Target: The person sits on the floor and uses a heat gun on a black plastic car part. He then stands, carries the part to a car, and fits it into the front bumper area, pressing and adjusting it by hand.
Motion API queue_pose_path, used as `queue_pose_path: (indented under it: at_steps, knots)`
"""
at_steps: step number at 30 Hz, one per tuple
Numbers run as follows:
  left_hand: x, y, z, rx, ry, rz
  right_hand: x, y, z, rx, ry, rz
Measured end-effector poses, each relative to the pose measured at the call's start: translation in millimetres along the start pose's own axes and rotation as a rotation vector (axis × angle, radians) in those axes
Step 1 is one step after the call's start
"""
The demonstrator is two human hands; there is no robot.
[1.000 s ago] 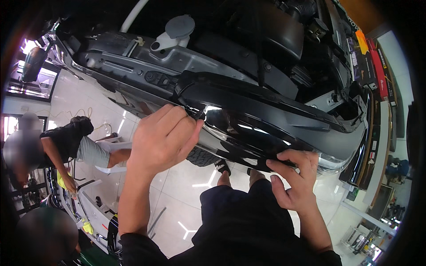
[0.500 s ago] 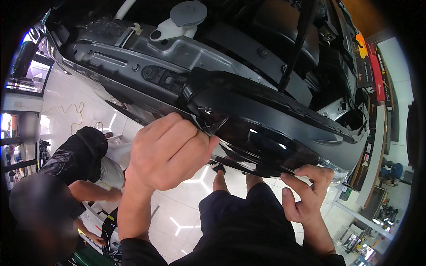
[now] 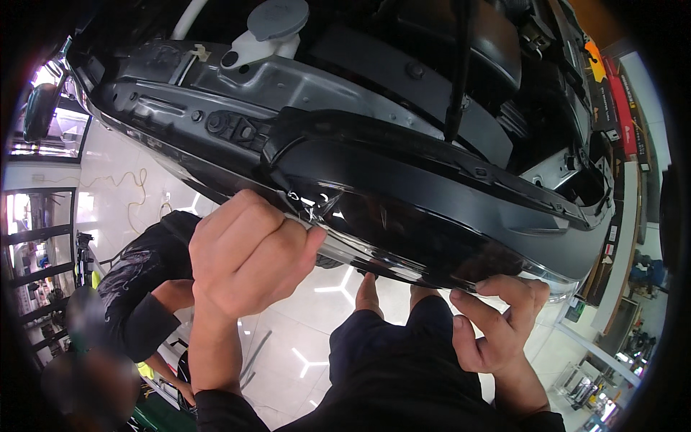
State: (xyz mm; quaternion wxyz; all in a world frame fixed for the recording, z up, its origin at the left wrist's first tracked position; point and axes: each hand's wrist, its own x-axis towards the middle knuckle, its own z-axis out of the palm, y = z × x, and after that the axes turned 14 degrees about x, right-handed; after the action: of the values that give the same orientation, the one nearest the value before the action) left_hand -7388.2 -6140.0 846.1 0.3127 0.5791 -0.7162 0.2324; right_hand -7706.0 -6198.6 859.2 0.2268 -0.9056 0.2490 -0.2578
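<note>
A dark, glossy headlight lies across the front corner of the opened car. Thin shiny film is drawn into wrinkles at its left end. My left hand is closed in a fist on the film there, its thumb side toward the lamp; the gripped part is hidden in the fingers. At the lower right edge of the headlight, my right hand has bent fingers, with the fingertips touching that edge. Its thumb stands apart from the index finger, and nothing can be made out between them.
Above the lamp is the engine bay with a fluid reservoir cap and a black rod. A person in dark clothes bends close by at left. Boxes stand along the right. White tiled floor lies below.
The car has shifted slightly left in view. My left hand has moved left, and the film beside it now shows bright creases. The right hand stays at the lamp's edge. The person at left has shifted posture.
</note>
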Motion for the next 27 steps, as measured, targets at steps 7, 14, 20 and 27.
queue_pose_path:
  at_steps: [7, 14, 20, 27]
  knots:
    - [-7, 3, 5, 0.005, 0.023, -0.032, -2, 2, 0, 0.021, -0.003, 0.000]
    - [-8, 5, 6, -0.015, 0.044, -0.056, -4, 4, 0, 0.053, -0.010, -0.006]
    - [1, 8, -6, 0.034, -0.085, -0.093, -6, 6, 3, 0.084, 0.013, -0.017]
    - [11, 20, -15, 0.020, -0.193, -0.196, 2, 0, 1, 0.145, 0.058, 0.014]
